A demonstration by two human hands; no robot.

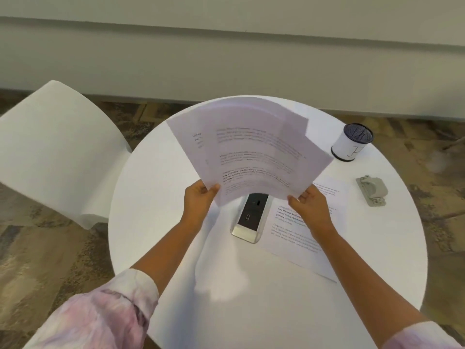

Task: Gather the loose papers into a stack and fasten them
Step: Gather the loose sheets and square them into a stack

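Fanned bundle of white printed paper sheets point(251, 152) held up over the round white surface point(176, 248), edges uneven, text blurred, approx. 3–4 sheets. Left hand point(200, 200) pinches the lower-left corner, right hand point(310, 206) the lower-right; both grips closed on the sheets. One more printed sheet point(302, 238) lies flat beside the silver power outlet block point(250, 217). Grey stapler-like tool point(372, 191) & mesh pen cup point(352, 142) sit to the right.
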